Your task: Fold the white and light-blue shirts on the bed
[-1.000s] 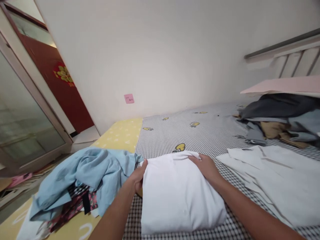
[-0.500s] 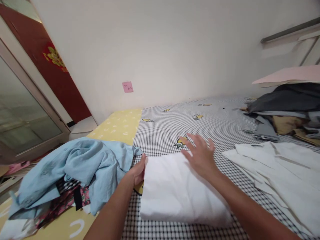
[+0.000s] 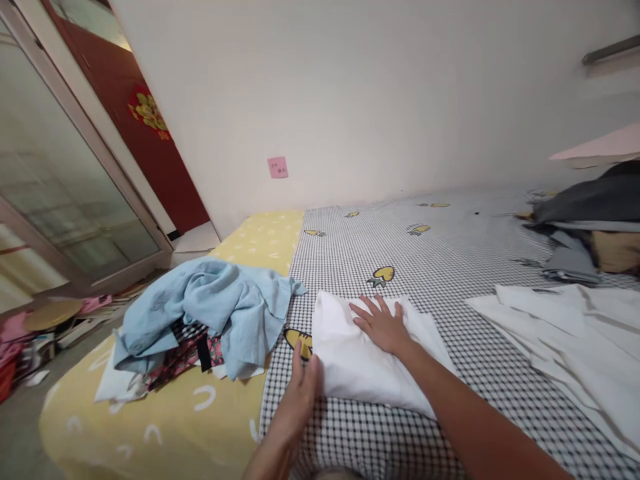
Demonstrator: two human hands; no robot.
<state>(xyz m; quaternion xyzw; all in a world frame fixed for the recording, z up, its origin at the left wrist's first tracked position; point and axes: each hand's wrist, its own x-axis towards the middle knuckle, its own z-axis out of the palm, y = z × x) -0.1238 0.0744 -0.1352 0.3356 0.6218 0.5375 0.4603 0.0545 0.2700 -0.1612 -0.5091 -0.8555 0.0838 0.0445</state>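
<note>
A white folded garment (image 3: 360,360) lies on the checked bedsheet (image 3: 350,253) in front of me; its exact kind cannot be told. My right hand (image 3: 385,325) rests flat on top of it, fingers spread. At its left edge is my left hand (image 3: 300,390), fingers stretched out and the palm side facing the cloth. It holds nothing, and I cannot tell whether it touches the fabric.
A crumpled light blue garment (image 3: 210,293) lies on the yellow sheet (image 3: 200,427) at left, over other clothes. To the right are white folded clothes (image 3: 565,327) and a stack of dark clothes (image 3: 585,203). A wall (image 3: 375,100) stands behind the bed.
The view has turned left. My right hand has come down from above the far edge onto the white garment. My left hand has moved nearer to me along its left side.
</note>
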